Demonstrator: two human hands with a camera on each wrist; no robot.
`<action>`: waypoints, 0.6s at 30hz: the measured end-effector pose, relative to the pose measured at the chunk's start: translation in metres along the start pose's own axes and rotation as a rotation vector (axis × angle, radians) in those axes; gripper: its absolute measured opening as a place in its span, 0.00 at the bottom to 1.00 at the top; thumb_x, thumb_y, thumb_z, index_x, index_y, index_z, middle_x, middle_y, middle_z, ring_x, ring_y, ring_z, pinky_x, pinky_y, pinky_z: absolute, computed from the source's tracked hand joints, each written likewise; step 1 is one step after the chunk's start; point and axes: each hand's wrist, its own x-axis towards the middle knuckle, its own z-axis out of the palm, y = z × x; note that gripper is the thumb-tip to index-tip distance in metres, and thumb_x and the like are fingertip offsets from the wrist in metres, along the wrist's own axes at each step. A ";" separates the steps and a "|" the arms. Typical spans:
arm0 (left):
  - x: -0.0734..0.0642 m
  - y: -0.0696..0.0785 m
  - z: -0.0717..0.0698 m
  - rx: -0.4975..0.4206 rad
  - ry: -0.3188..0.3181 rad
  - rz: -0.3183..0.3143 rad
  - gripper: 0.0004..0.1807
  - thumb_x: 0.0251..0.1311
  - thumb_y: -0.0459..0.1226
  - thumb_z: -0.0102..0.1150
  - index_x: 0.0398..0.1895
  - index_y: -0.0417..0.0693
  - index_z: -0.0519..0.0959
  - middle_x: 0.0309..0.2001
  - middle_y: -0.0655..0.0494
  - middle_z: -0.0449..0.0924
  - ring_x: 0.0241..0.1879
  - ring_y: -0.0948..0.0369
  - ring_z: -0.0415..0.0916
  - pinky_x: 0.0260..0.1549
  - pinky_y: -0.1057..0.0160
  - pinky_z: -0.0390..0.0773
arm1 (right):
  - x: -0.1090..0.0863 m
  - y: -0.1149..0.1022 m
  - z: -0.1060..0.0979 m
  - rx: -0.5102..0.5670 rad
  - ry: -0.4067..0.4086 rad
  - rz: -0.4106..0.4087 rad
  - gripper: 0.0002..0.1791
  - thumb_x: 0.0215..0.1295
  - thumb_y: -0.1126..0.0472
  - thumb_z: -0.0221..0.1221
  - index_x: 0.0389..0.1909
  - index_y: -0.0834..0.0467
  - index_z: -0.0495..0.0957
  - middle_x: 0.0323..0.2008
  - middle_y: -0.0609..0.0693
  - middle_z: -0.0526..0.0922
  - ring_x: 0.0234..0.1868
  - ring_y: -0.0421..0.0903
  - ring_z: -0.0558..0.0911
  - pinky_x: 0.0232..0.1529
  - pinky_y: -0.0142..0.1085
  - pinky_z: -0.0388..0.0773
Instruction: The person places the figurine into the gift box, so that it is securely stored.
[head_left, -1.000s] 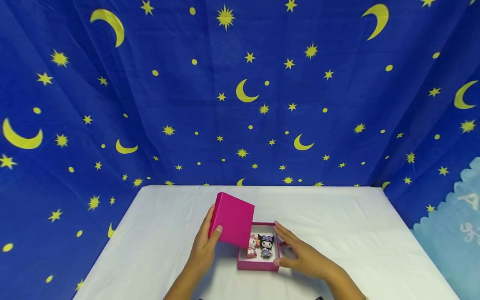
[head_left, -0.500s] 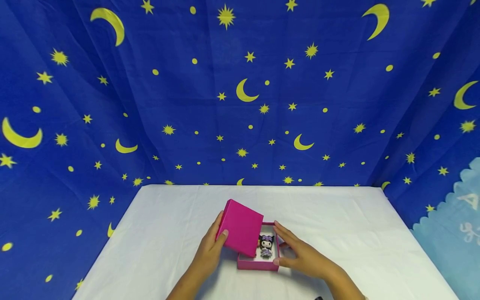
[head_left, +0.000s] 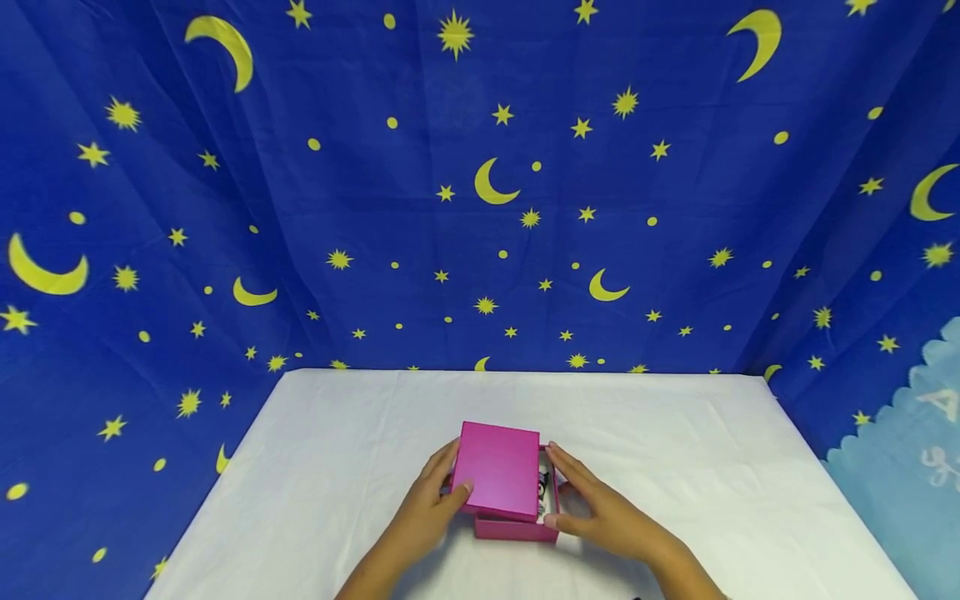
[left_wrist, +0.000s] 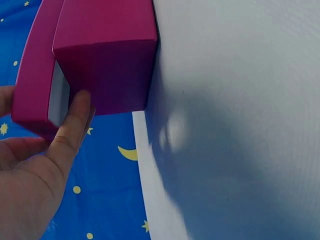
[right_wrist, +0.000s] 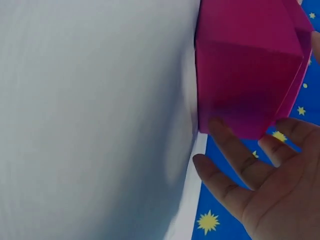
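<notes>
A magenta square box [head_left: 516, 530] stands on the white table, its lid [head_left: 497, 471] over most of it, shifted left and slightly tilted. My left hand [head_left: 427, 508] grips the lid's left side, thumb at the near corner. In the left wrist view a finger reaches inside the lid's rim, between it and the box wall. Through the gap on the right shows part of a black-and-white figurine [head_left: 542, 482]; the rest of the inside is hidden. My right hand [head_left: 611, 512] rests at the box's right side, fingers spread and extended, fingertips against the wall in the right wrist view.
White cloth covers the table [head_left: 360, 450]. Behind and around it hangs a blue curtain [head_left: 420, 225] with yellow moons and stars. A light-blue scalloped cloth [head_left: 907, 467] with white lettering hangs at the right.
My left hand has moved the lid right and down over the box, levelling it. A pink figurine, then most of the black-and-white one, went out of sight. My right hand stayed in place.
</notes>
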 end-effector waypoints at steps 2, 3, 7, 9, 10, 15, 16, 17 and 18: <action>-0.001 0.000 0.000 0.009 -0.017 -0.004 0.39 0.75 0.48 0.52 0.82 0.49 0.50 0.80 0.46 0.52 0.72 0.46 0.66 0.66 0.51 0.73 | 0.001 -0.002 0.003 0.018 0.017 0.001 0.53 0.61 0.31 0.62 0.81 0.35 0.44 0.82 0.40 0.49 0.67 0.41 0.74 0.71 0.53 0.68; -0.001 0.000 0.000 0.012 -0.026 -0.009 0.39 0.74 0.49 0.52 0.82 0.49 0.50 0.80 0.46 0.52 0.72 0.46 0.66 0.66 0.52 0.72 | 0.001 -0.003 0.004 0.031 0.024 -0.002 0.53 0.61 0.31 0.62 0.81 0.35 0.44 0.82 0.40 0.50 0.69 0.44 0.73 0.71 0.55 0.68; 0.000 0.002 0.002 0.000 -0.053 -0.017 0.40 0.73 0.50 0.54 0.81 0.48 0.51 0.80 0.44 0.52 0.72 0.45 0.67 0.66 0.53 0.72 | 0.000 -0.005 0.003 0.048 0.055 -0.020 0.54 0.61 0.33 0.63 0.81 0.36 0.44 0.79 0.41 0.56 0.71 0.49 0.72 0.70 0.61 0.65; 0.000 0.003 0.002 -0.008 -0.061 -0.006 0.40 0.73 0.50 0.54 0.81 0.47 0.52 0.80 0.44 0.51 0.71 0.44 0.67 0.65 0.55 0.73 | 0.000 -0.004 0.003 0.051 0.063 -0.021 0.53 0.61 0.33 0.64 0.81 0.36 0.44 0.79 0.43 0.58 0.74 0.51 0.70 0.71 0.60 0.65; 0.001 0.003 0.002 -0.006 -0.064 0.001 0.40 0.73 0.50 0.54 0.81 0.47 0.52 0.80 0.43 0.52 0.71 0.44 0.68 0.64 0.56 0.74 | 0.000 -0.004 0.003 0.053 0.066 -0.023 0.53 0.61 0.34 0.64 0.81 0.36 0.44 0.79 0.43 0.58 0.75 0.52 0.68 0.71 0.58 0.65; 0.001 0.004 0.001 0.051 -0.072 0.035 0.41 0.72 0.51 0.55 0.81 0.47 0.53 0.79 0.46 0.56 0.68 0.48 0.71 0.62 0.56 0.77 | -0.001 -0.005 0.000 0.073 0.066 -0.003 0.51 0.62 0.35 0.65 0.81 0.35 0.47 0.79 0.44 0.60 0.75 0.53 0.67 0.71 0.52 0.69; 0.000 0.005 0.000 0.064 -0.080 0.031 0.41 0.72 0.52 0.55 0.81 0.47 0.52 0.79 0.47 0.57 0.68 0.49 0.71 0.62 0.56 0.77 | -0.002 -0.006 -0.001 0.080 0.064 0.005 0.51 0.61 0.35 0.65 0.80 0.35 0.47 0.78 0.44 0.61 0.74 0.54 0.69 0.70 0.54 0.70; 0.000 0.005 0.000 0.069 -0.088 0.029 0.41 0.72 0.53 0.55 0.81 0.48 0.52 0.79 0.48 0.57 0.68 0.50 0.71 0.63 0.55 0.77 | -0.002 -0.006 -0.002 0.084 0.063 0.015 0.51 0.61 0.35 0.65 0.80 0.34 0.48 0.77 0.44 0.63 0.73 0.54 0.71 0.70 0.56 0.70; 0.000 0.005 0.001 0.078 -0.099 0.025 0.42 0.72 0.53 0.54 0.81 0.48 0.52 0.79 0.48 0.57 0.69 0.50 0.71 0.63 0.55 0.76 | -0.003 -0.006 -0.003 0.090 0.064 0.022 0.51 0.61 0.36 0.66 0.80 0.34 0.49 0.76 0.45 0.65 0.71 0.55 0.73 0.68 0.58 0.70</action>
